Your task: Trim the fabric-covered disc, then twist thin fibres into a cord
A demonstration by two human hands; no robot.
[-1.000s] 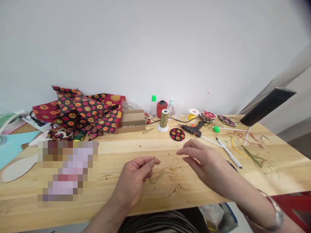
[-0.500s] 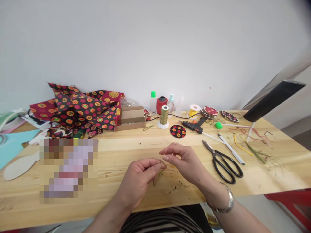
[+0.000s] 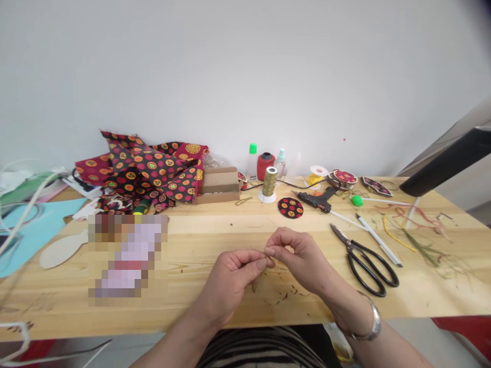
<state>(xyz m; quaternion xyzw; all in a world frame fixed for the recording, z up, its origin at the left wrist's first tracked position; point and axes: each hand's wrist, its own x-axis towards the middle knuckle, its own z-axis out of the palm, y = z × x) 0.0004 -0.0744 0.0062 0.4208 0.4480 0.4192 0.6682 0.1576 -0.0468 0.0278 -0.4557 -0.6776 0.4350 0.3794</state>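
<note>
My left hand (image 3: pixel 238 273) is closed in a pinch over the table, holding a thin olive-green thread (image 3: pixel 255 285) whose loose ends hang below the fingers. Right against its fingertips, my right hand (image 3: pixel 301 258) pinches thumb and forefinger together. Whatever lies between those fingers is too small to make out. Dark thread snippets (image 3: pixel 293 290) lie scattered under the hands. Black-handled scissors (image 3: pixel 364 260) rest to the right of my right hand. Beyond the hands are a round patterned fabric piece (image 3: pixel 290 208) and an upright olive thread spool (image 3: pixel 270 183).
Behind stand a glue gun (image 3: pixel 316 198), a yellow spool (image 3: pixel 317 177), a red cone (image 3: pixel 265 166) and small bottles. Patterned cloth (image 3: pixel 149 171) heaps beside an open cardboard box (image 3: pixel 219 185). A white pen (image 3: pixel 379 241) and cord scraps (image 3: pixel 422 248) lie at right; a black cylinder (image 3: pixel 447 162) leans there.
My right hand's fingertips have come down and closed against the left fingertips. The view has turned slightly left, so everything sits further right. My left hand keeps its pinch.
</note>
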